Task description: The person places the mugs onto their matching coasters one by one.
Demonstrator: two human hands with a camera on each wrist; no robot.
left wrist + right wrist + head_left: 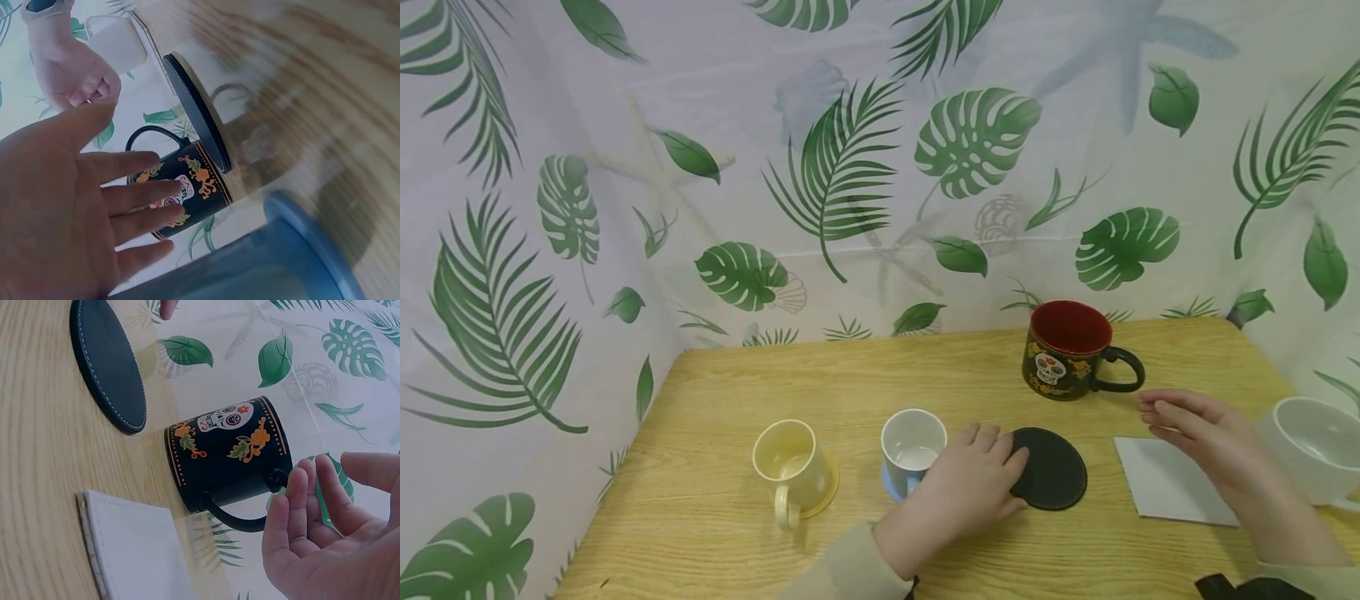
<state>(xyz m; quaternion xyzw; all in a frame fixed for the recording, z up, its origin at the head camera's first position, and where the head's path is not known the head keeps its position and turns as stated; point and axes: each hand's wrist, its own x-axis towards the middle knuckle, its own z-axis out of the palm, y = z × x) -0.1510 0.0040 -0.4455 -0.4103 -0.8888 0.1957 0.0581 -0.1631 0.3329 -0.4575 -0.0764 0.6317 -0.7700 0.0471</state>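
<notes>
Across the wooden table [715, 533], head view: at the left, one yellow mug [799, 477] on a yellow coaster [830, 495]. To its right, one pale-lined blue mug [912, 450] on a blue coaster [889, 482]. Near centre, my left hand [962, 482], back uppermost, fingertips over the left edge of one black round coaster [1051, 471]; contact I cannot tell. Far right, directly on the wood, one black mug [1060, 360], upright, red inside, handle [1118, 387] to the right. Near right, one white square coaster [1168, 479], partly behind my right hand [1213, 454]. At the right edge, one white mug [1315, 450], the only view to show its inside. Leaf-printed cloth [865, 50] behind all.

Left wrist view: my left palm, unseen from above, with fingers straight, slightly apart, around nothing. Added here: the blue outer wall of the blue mug, just beside that hand, and the thickness of the black round coaster.

Right wrist view: my right fingers, loosely bent, close together, clasping nothing, just beside the black mug's handle; touch I cannot tell. Shown most clearly here: white skull [226, 417] and orange flowers [259, 439] on the black mug, pale stitching round the black round coaster, and the white square coaster's stitched border.
</notes>
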